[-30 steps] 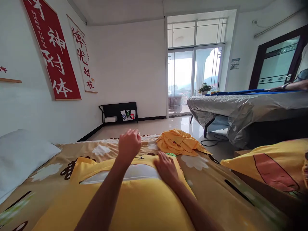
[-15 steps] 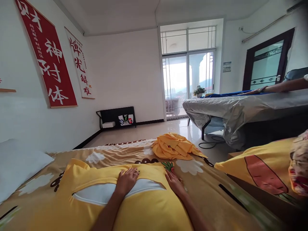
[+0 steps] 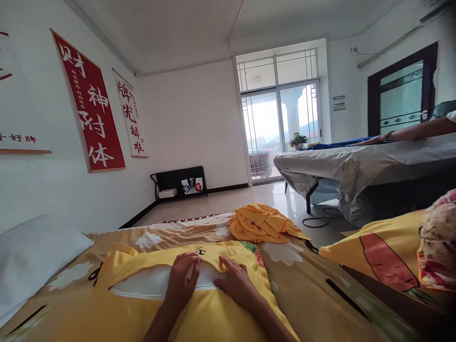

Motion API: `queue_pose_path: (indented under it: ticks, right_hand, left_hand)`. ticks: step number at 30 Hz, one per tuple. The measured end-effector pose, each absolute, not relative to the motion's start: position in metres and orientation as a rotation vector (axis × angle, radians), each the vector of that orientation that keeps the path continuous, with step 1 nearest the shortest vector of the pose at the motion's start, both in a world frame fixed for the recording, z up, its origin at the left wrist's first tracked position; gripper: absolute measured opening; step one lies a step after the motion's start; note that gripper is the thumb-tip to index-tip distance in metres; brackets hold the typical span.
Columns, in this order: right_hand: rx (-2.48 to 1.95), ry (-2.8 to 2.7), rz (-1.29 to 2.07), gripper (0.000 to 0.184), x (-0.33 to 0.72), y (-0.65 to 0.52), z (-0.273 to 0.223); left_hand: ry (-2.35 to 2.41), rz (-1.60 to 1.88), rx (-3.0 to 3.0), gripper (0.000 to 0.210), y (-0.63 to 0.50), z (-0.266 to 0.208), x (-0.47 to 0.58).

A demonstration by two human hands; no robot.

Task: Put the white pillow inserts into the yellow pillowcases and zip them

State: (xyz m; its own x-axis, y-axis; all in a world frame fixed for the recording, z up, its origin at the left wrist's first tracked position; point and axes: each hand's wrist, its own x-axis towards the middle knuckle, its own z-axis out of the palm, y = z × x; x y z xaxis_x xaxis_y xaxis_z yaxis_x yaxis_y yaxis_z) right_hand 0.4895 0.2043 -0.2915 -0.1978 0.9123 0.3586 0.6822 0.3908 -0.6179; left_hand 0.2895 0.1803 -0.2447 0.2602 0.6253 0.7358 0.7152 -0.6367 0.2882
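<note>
A yellow pillowcase (image 3: 199,318) lies in front of me around a white pillow (image 3: 142,282), which shows through a long slit-like opening. At the middle of that opening, my left hand (image 3: 183,275) has its fingers bent and closed on the upper edge of the cloth. Just to the right, my right hand (image 3: 238,283) pinches the same edge between thumb and fingers. The small folds hidden under the fingertips cannot be made out. A printed carrot shows at the pillowcase's upper right corner.
A patterned blanket (image 3: 295,280) lies underneath. Crumpled orange-yellow cloth (image 3: 261,222) sits beyond the pillow. On the right is a carrot-print pillow (image 3: 384,256); a white pillow (image 3: 39,261) is at left. Another person's arm (image 3: 416,130) rests over a plastic-covered table (image 3: 377,164).
My right hand has moved left from the pillowcase's right side to the opening's edge. Both hands, flat before, have curled their fingers onto the cloth. The view has tilted up slightly.
</note>
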Motion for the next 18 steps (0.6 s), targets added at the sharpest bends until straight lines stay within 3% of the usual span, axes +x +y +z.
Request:
queue_pose_path:
  ticks: [4, 9, 14, 18]
  right_hand:
    - [-1.560, -1.836, 0.333, 0.041, 0.483, 0.216, -0.310]
    - [-1.701, -1.713, 0.251, 0.042, 0.507, 0.229, -0.314]
    - [-1.684, -1.605, 0.111, 0.046, 0.515, 0.221, -0.293]
    - [-1.656, -1.555, 0.075, 0.042, 0.528, 0.217, -0.279]
  left_hand:
    - [-1.239, -0.851, -2.705, 0.023, 0.146, -0.249, 0.325]
    - [-1.478, -0.499, -2.711, 0.038, 0.138, -0.270, 0.340]
    - [-1.473, 0.111, -2.689, 0.050, 0.154, -0.240, 0.355]
    - [-1.515, 0.226, -2.619, 0.052, 0.176, -0.238, 0.383]
